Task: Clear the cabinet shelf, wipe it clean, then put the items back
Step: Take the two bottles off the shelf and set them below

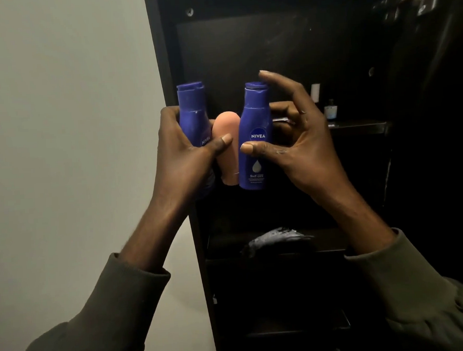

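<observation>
The dark cabinet (285,50) swallows most detail — a small bottle (330,109) near the shelf's (357,125) right end and a crumpled dark thing (280,240) on the shelf below are hard to identify. The left hand (185,153) is closed around one blue Nivea bottle (194,115), hiding its lower half, with its thumb pressing a peach tube (227,148). The right hand (298,138) — fingers spread, half open — pinches the second Nivea bottle (254,138) before the shelf's left front edge.

Setting: domestic interior, probably bedroom or bathroom storage. Evidence: tall dark cabinet (285,50) against plain white wall (65,131); Nivea lotion bottles (255,138); small toiletry bottle (330,109) on shelf (357,127).
</observation>
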`<state>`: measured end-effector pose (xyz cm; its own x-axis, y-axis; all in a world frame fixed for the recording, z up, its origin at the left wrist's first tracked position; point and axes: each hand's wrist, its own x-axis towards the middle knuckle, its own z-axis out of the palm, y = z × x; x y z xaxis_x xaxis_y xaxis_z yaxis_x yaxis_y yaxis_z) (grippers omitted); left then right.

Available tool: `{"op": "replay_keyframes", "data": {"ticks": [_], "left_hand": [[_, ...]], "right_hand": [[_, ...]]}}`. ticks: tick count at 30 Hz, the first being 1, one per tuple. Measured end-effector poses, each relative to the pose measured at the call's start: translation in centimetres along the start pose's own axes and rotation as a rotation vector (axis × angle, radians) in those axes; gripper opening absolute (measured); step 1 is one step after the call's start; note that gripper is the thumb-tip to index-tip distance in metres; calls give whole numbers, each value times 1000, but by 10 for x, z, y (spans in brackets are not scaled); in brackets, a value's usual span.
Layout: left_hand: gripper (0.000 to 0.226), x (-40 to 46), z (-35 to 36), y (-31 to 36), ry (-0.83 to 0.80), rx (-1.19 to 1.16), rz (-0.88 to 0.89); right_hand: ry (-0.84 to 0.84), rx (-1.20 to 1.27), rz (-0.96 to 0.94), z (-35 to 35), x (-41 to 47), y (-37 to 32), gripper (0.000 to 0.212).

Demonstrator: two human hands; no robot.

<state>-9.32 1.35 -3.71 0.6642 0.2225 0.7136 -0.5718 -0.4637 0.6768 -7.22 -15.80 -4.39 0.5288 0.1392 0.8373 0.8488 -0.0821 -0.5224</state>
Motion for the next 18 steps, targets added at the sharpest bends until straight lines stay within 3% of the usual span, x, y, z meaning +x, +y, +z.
{"op": "replay_keyframes", "data": {"ticks": [5, 18], "left_hand": [[55, -31, 0, -15, -30, 4, -67], [54, -103, 7, -51, -81, -62, -214]], "right_hand": [[-29, 80, 134, 5, -34, 9, 92], [-94, 57, 331, 8, -106, 31, 78]]}}
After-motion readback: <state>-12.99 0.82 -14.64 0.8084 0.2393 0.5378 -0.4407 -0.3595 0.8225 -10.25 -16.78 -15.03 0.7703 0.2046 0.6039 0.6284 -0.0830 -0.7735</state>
